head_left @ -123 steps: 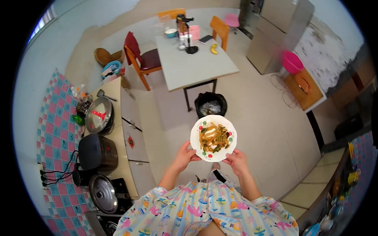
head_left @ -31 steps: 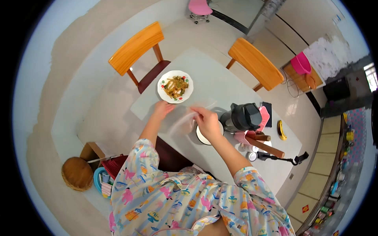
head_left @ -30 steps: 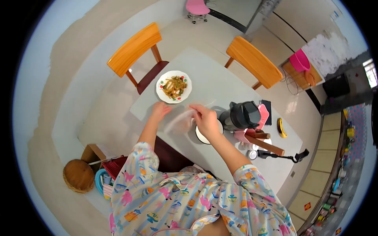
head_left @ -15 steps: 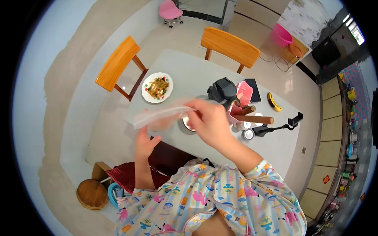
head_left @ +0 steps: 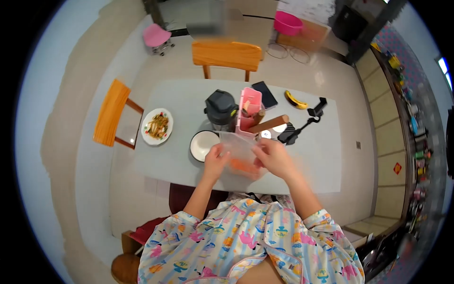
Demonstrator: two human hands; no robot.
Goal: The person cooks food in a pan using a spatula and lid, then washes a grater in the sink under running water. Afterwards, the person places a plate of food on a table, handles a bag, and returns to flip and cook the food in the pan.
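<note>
A translucent plastic bag (head_left: 235, 143) hangs upright over the near side of the table, with something orange, blurred, in its lower part. My left hand (head_left: 215, 163) pinches the bag's left edge near the top. On the other side, my right hand (head_left: 275, 160) has its thumb and fingers closed on the upper right edge. Just behind my left hand stands a white bowl (head_left: 199, 147) with a dark rim. A pink divided caddy (head_left: 251, 98) holding brown wooden handles (head_left: 270, 124) stands beyond the bag.
A dark lidded jug (head_left: 221, 108) stands behind the bowl. At the left is a plate of food (head_left: 157, 126). A black tablet (head_left: 265, 94), a banana (head_left: 296, 100) and a black phone holder (head_left: 302, 125) lie towards the right. Wooden chairs (head_left: 227, 54) border the table (head_left: 312, 163).
The bag has swung from nearly flat at the left to hanging upright nearer my body. My left hand, open below it before, now grips its edge. The view has turned.
</note>
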